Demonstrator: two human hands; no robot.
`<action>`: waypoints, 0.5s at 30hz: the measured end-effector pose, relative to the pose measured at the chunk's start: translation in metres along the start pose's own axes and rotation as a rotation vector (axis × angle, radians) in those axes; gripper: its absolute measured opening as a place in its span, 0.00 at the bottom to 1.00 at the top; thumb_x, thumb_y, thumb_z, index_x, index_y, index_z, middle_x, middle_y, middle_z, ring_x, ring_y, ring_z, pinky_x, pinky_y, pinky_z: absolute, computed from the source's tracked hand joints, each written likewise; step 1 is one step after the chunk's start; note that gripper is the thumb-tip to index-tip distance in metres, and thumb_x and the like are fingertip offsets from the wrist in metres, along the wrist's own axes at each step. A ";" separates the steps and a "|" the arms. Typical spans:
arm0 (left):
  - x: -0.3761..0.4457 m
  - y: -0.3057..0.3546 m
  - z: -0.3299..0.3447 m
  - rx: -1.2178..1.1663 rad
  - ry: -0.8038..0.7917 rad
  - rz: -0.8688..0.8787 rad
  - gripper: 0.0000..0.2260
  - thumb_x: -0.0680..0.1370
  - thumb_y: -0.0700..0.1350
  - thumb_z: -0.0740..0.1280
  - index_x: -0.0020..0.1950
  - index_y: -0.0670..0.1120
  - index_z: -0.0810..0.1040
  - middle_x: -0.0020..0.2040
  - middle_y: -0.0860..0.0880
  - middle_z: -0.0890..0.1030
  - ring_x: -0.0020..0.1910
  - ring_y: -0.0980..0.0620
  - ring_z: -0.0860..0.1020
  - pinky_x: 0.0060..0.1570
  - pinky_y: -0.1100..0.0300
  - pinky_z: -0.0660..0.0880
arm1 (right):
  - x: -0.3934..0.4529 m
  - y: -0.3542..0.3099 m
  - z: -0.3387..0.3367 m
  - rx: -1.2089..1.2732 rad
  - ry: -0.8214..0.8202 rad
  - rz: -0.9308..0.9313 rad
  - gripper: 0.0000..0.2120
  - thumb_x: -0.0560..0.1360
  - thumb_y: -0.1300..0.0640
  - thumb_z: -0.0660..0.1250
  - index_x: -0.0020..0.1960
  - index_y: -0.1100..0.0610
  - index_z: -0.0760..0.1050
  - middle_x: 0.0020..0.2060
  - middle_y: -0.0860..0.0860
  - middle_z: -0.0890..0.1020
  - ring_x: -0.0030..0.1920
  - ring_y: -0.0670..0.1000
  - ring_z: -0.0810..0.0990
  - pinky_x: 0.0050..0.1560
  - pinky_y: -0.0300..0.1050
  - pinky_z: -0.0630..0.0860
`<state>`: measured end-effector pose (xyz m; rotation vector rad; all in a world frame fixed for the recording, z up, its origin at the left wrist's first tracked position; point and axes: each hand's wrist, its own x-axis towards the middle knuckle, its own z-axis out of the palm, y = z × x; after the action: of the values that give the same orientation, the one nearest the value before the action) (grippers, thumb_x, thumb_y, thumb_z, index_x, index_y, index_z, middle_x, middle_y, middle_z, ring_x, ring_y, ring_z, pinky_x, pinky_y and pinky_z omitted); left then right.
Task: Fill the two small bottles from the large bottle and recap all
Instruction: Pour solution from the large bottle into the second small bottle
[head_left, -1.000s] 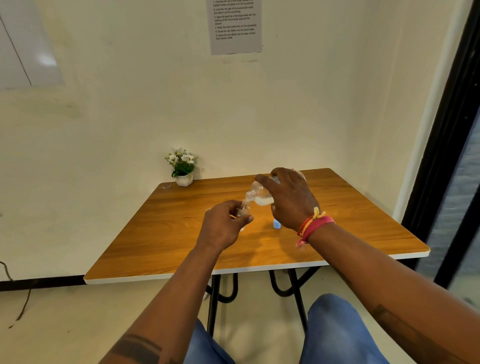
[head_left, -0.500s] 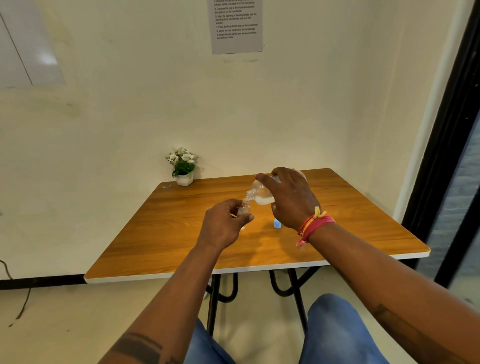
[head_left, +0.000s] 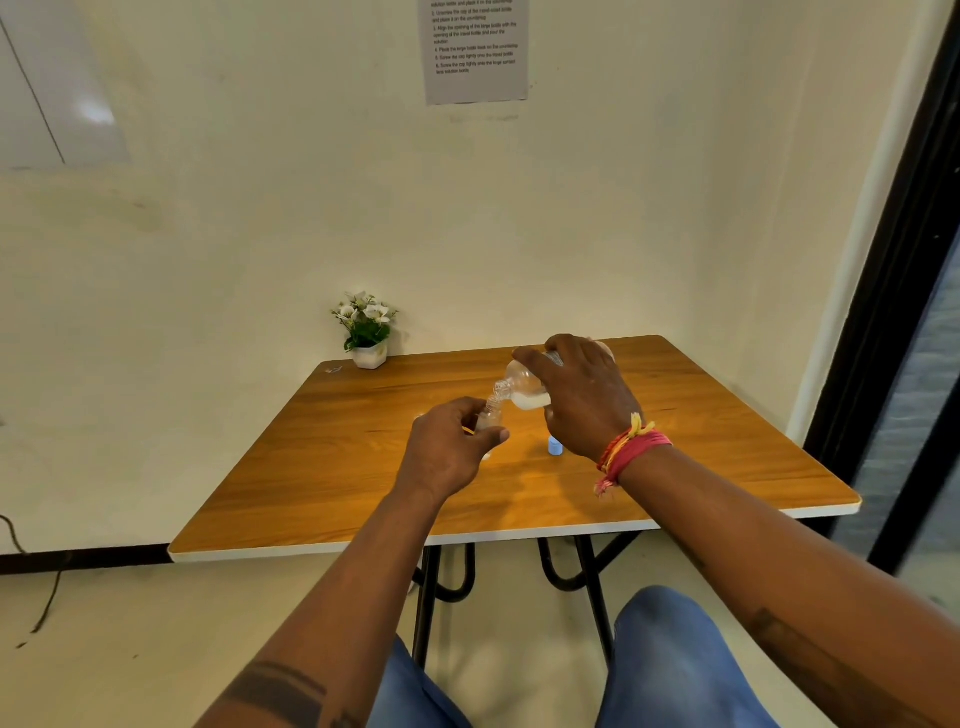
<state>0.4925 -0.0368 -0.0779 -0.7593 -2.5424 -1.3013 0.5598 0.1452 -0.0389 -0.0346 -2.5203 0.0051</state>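
Note:
My right hand (head_left: 584, 397) grips the large clear bottle (head_left: 524, 387), tipped down to the left with white liquid pooled in its lower side. Its open neck meets the mouth of a small clear bottle (head_left: 489, 415), which my left hand (head_left: 449, 447) holds upright above the wooden table (head_left: 363, 467). Much of the small bottle is hidden by my fingers. A small blue item (head_left: 555, 446), a cap or small bottle, stands on the table just below my right hand. Whether a second small bottle is present I cannot tell.
A white pot of white flowers (head_left: 368, 332) stands at the table's far left corner against the wall. A printed sheet (head_left: 475, 49) hangs on the wall above. A dark door frame (head_left: 893, 322) runs down the right side. My knees are under the table's near edge.
Almost nothing differs. Both hands hold the same pouring pose, with the large bottle still tipped into the small one.

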 end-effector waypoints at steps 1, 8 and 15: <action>0.000 0.000 0.000 0.000 0.000 0.000 0.20 0.74 0.55 0.76 0.64 0.52 0.82 0.50 0.55 0.85 0.45 0.58 0.81 0.44 0.62 0.75 | 0.000 0.000 0.000 -0.002 -0.001 -0.001 0.37 0.70 0.59 0.74 0.76 0.47 0.65 0.67 0.55 0.71 0.69 0.58 0.69 0.68 0.57 0.72; -0.001 0.000 -0.002 -0.003 -0.003 -0.003 0.20 0.74 0.54 0.76 0.65 0.52 0.81 0.51 0.55 0.85 0.46 0.58 0.81 0.44 0.63 0.75 | 0.000 0.001 0.002 0.007 0.004 -0.011 0.36 0.71 0.59 0.74 0.76 0.47 0.66 0.67 0.55 0.71 0.68 0.57 0.69 0.68 0.57 0.72; -0.003 -0.001 0.000 -0.021 0.001 -0.017 0.20 0.75 0.54 0.75 0.66 0.52 0.81 0.50 0.55 0.85 0.46 0.60 0.80 0.42 0.66 0.73 | -0.002 0.003 0.011 0.037 0.016 0.000 0.36 0.69 0.59 0.74 0.74 0.46 0.67 0.63 0.54 0.73 0.65 0.58 0.72 0.65 0.56 0.74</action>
<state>0.4944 -0.0385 -0.0800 -0.7427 -2.5438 -1.3348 0.5549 0.1481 -0.0488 -0.0198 -2.5035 0.0512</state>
